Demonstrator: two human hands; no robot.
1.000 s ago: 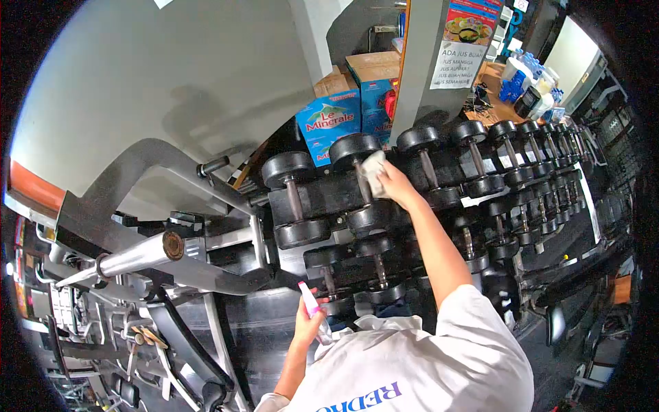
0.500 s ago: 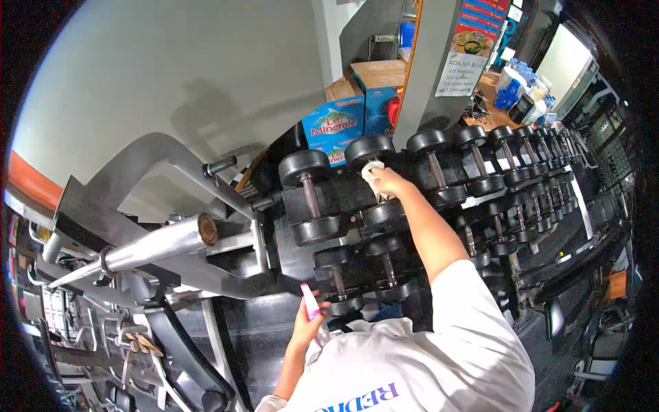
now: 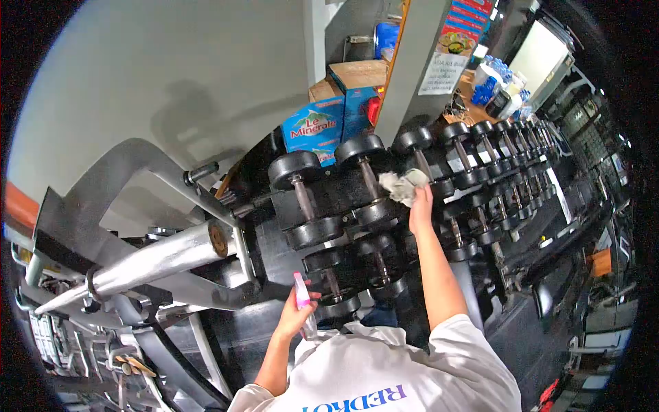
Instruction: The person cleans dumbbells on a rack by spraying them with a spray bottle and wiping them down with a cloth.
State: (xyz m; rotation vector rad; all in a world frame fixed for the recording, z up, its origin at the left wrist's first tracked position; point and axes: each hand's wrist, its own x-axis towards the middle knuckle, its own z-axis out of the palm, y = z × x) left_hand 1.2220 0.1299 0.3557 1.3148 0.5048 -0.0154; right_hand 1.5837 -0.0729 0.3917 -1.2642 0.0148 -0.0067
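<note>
A: Dumbbells (image 3: 374, 211)?
B: Centre to upper right of frame. Look heavy, rigid; grip mid-handle.
A: Cloth (image 3: 405, 188)?
B: Right of centre, pinched in right hand (image 3: 421, 206). Likely soft, light; bunch it. Dumbbell contact: can't tell.
A: Bottle (image 3: 301, 294)?
B: Lower centre, left hand (image 3: 294, 317) wrapped round. Probably light, slick; hold the neck.

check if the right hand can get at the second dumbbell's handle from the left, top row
Probably yes: the right hand holds a cloth close beside that handle, and nothing but the cloth seems to lie between them.
</note>
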